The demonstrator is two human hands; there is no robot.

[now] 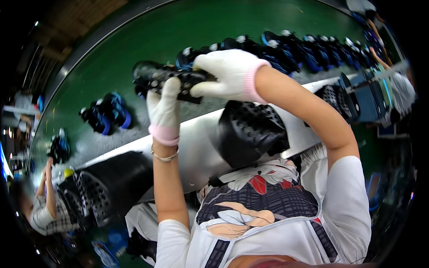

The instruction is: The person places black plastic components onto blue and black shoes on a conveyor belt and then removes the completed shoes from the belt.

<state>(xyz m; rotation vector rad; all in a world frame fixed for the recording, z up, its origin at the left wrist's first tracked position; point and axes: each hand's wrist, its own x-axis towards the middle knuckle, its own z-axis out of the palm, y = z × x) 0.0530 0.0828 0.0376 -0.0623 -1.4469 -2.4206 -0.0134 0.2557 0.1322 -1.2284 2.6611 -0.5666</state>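
Note:
Both my hands wear white knitted gloves with pink cuffs. Between them, above the far edge of the metal bench (196, 129), is a black piece dotted with round holes (154, 73), shaped like part of a shoe. My left hand (164, 105) grips it from the near side, thumb pressed up against its face. At its right end my right hand (225, 73) pinches it between thumb and fingers. Those fingers and the glove hide part of it. Just below my hands, a bulky black perforated piece (252, 131) sits on the bench close to my apron.
Beyond the bench runs a green surface (147, 40) with a row of black and blue shoes (286, 49) and another pair (107, 111) at left. More black perforated pieces (116, 183) lie left, others (337, 100) right. People work at left (47, 205) and right (400, 91).

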